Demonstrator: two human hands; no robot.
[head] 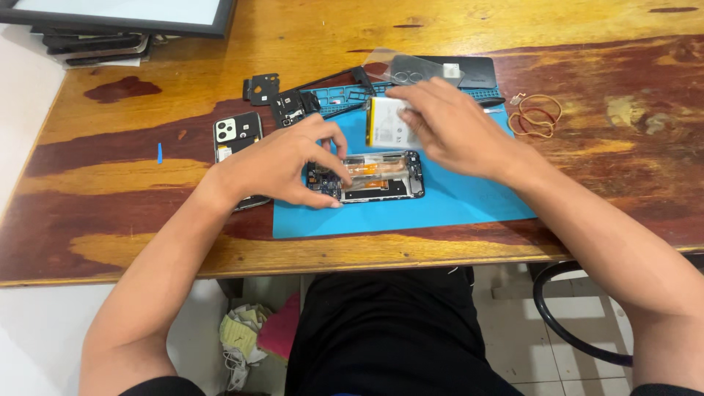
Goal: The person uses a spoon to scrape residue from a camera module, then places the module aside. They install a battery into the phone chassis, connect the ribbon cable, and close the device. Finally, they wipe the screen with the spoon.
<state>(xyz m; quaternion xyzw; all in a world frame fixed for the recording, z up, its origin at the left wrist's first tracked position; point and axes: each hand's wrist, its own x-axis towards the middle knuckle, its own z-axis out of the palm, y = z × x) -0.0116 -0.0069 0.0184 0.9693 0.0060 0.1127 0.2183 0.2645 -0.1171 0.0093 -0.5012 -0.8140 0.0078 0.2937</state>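
Our left hand (293,165) pinches the opened phone (374,177); our right hand (447,125) grasps the battery (385,123), rubber bands (535,116) nearby

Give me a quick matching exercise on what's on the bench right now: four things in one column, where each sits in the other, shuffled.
Things:
1. opened phone
2. battery
3. rubber bands
4. phone back cover

Places:
A. on bare wood, right of the blue mat
B. under the left hand, on the mat
C. on bare wood, left of the mat
D. in the right hand, above the opened phone

Pairs: 1-B, 2-D, 3-A, 4-C
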